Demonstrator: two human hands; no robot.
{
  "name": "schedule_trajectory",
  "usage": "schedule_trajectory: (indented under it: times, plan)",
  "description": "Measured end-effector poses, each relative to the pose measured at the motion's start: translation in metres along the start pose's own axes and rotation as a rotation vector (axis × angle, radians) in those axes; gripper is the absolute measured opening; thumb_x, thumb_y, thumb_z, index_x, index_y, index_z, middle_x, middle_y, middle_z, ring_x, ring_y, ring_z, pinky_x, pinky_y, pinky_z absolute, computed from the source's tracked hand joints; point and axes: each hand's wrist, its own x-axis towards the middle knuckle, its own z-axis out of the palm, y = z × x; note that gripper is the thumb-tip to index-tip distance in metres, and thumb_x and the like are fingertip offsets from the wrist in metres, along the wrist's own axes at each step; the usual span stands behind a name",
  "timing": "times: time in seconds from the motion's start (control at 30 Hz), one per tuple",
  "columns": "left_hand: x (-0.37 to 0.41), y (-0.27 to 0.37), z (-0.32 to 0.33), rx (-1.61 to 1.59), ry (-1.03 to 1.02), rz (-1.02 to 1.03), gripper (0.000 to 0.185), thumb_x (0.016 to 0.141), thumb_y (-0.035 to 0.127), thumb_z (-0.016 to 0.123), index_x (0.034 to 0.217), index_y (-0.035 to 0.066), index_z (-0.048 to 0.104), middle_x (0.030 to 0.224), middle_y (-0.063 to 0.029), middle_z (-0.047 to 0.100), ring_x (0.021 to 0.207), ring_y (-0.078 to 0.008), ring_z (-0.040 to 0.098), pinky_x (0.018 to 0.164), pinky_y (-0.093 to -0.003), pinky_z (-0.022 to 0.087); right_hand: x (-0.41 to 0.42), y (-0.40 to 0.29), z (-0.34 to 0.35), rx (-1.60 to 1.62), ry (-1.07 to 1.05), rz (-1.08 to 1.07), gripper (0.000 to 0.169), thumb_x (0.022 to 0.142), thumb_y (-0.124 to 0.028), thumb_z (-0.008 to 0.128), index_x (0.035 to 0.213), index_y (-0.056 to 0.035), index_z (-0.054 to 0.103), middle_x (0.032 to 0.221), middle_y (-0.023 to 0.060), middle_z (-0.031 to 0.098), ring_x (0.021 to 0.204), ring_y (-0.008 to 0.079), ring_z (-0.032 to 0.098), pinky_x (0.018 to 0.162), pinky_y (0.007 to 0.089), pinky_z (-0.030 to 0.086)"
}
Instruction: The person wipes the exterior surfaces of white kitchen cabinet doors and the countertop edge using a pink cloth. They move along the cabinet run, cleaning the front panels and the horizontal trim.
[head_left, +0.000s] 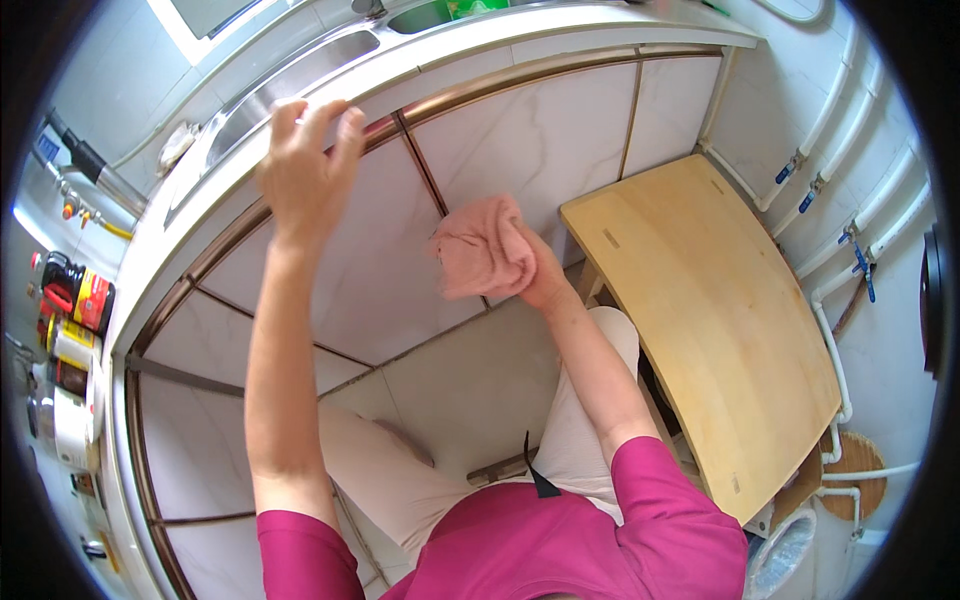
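A folded pink cloth (480, 247) is in my right hand (546, 274), which grips it from the right side. The cloth hangs in front of the marble-patterned cabinet doors (525, 127) and looks slightly blurred. My left hand (307, 169) is raised at the front edge of the white countertop (442, 64), fingers apart and nothing in them. Whether its fingertips touch the counter edge, I cannot tell. Behind that hand lies a stainless steel sink basin (300, 75). A bronze-coloured metal trim (465, 94) runs along the cabinet top just below the counter.
A wooden table (705, 322) stands close on my right. White pipes with blue valve handles (806, 199) line the right wall. Bottles and jars (75, 300) crowd the left counter, near a yellow gas hose (114, 229). A green item (476, 7) sits at the second basin.
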Motion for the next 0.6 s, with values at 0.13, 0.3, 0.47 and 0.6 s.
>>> schedule_trajectory:
  times: [0.13,0.3,0.47,0.6]
  plan:
    - [-0.088,0.031,0.003,-0.433,-0.282,-0.321,0.036,0.078,0.029,0.071,0.102,0.003,0.064,0.096,-0.0108,0.063,0.084,-0.0198,0.060,0.075,-0.0318,0.049,-0.017,0.005,0.008,0.018,-0.075,0.051,0.048,0.097,-0.043,0.039,0.125,-0.0058,0.047,0.123,0.0067,0.054,0.112,0.0189,0.052,0.093,0.0327,0.046]
    - [-0.164,0.066,0.028,-0.482,-0.481,-0.453,0.057,0.074,0.035,0.072,0.116,0.000,0.056,0.120,-0.0145,0.053,0.109,-0.0251,0.053,0.092,-0.0359,0.042,-0.022,0.015,0.012,-0.086,-0.117,0.100,0.058,0.095,-0.054,0.036,0.124,-0.0052,0.048,0.117,0.0054,0.055,0.109,0.0152,0.051,0.089,0.0307,0.046]
    - [-0.196,0.070,0.056,-0.384,-0.466,-0.598,0.044,0.081,0.024,0.064,0.119,0.002,0.056,0.122,-0.0144,0.051,0.110,-0.0251,0.053,0.092,-0.0358,0.044,-0.028,0.021,0.008,-0.326,-0.238,0.153,0.064,0.084,-0.054,0.058,0.124,-0.0055,0.045,0.115,0.0058,0.052,0.108,0.0169,0.051,0.091,0.0342,0.044]
    - [-0.194,0.047,0.047,-0.561,-0.470,-0.706,0.028,0.088,0.022,0.057,0.108,0.003,0.063,0.106,-0.0092,0.060,0.092,-0.0194,0.058,0.086,-0.0337,0.044,-0.037,0.018,0.031,-0.619,-0.251,0.160,0.064,0.078,-0.035,0.070,0.128,-0.0063,0.042,0.116,0.0067,0.053,0.109,0.0187,0.051,0.095,0.0371,0.042]
